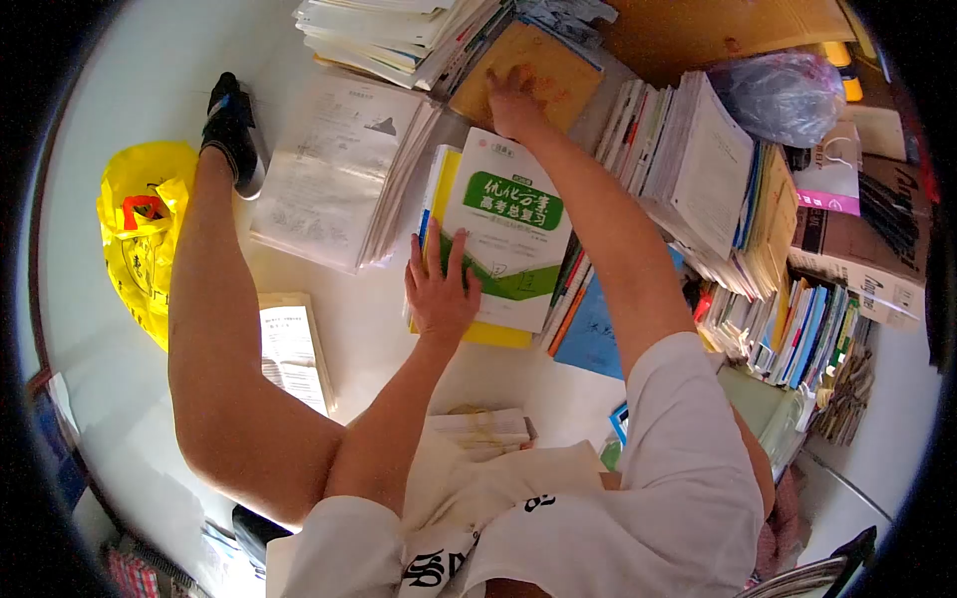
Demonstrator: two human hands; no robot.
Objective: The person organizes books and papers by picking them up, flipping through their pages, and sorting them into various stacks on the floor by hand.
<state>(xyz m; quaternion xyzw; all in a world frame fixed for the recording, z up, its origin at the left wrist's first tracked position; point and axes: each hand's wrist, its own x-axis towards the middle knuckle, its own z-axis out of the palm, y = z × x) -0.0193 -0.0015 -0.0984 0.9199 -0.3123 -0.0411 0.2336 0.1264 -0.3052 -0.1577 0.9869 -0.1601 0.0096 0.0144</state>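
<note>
My left hand (442, 289) lies with fingers spread on the left edge of a white and green book (508, 224) with large Chinese characters on its cover. This book rests on a yellow-edged one (498, 335) that sticks out below and to the left. Farther forward, my right hand (515, 106) is open, its fingers apart on a brown, envelope-like cover (558, 75) with faint reddish marks. Its fingertips touch the surface; whether they press or grip cannot be seen. A blue book (590, 329) lies under my right forearm.
A stack of printed papers (324, 169) lies left of the books, with another paper pile (384, 40) beyond. Upright books and papers (703, 174) crowd the right side, near a cardboard box (867, 249). A yellow plastic bag (145, 239) lies beside my leg.
</note>
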